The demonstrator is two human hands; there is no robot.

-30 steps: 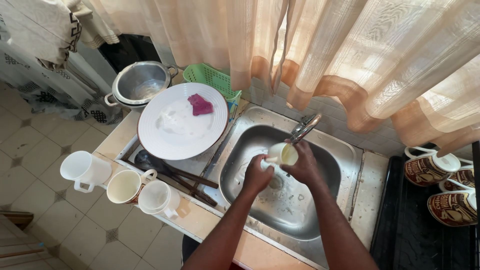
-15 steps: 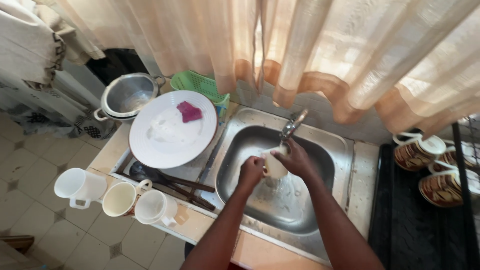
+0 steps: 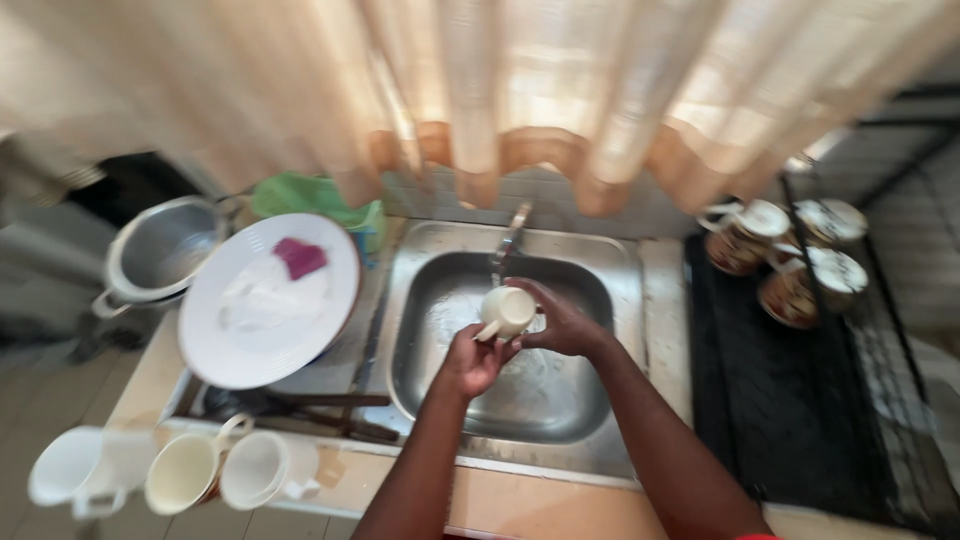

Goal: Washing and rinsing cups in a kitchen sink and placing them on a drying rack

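You hold a small cream ceramic cup (image 3: 507, 311) over the basin of the stainless steel sink (image 3: 420, 330), just below the metal tap (image 3: 508, 238). Your right hand (image 3: 565, 322) wraps the cup from the far side, fingers curled around its wall, while your left hand (image 3: 470, 362) meets it from below, fingers pressed to its base and handle side. The step in hand looks like washing or rinsing the cup (whether water is running is too blurred to tell). A next move would call for a firm grip on slick ceramic, keeping it clear of the tap.

On the counter to the left lies a large white round plate (image 3: 268, 300) with a dark red sponge (image 3: 300, 257) on it, and near the front edge stand three pale mugs (image 3: 185, 472). Patterned brown-and-white mugs (image 3: 785, 260) sit on the black rack (image 3: 790, 400) to the right.
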